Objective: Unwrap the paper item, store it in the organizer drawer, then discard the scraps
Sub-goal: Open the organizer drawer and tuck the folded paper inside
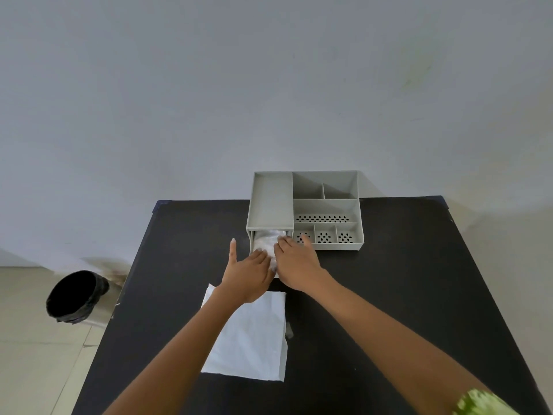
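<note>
Both hands reach forward over a black table (389, 280) to the pulled-out drawer (253, 244) of a grey desk organizer (327, 209). The left hand (247, 277) lies with its fingers laid flat on a pale, crinkled wrapped item (269, 239) that sits inside the drawer, while its thumb sticks up and away to the left, clear of the drawer's side. The right hand (296, 265) lies just beside the left one, palm down, its fingers loosely spread; some rest on the far right part of the item and one reaches past the drawer's right edge toward the nearest perforated compartment of the organizer. Neither hand is closed around anything; both press or rest on top of the item. Directly under and behind the left wrist, toward the person, a flat white paper sheet (254, 333) lies on the table. Far to the left of the left forearm, down on the tiled floor, stands a bin lined with a black bag (76, 296). A green patterned sleeve (481, 404) shows at the right arm's upper end.
</note>
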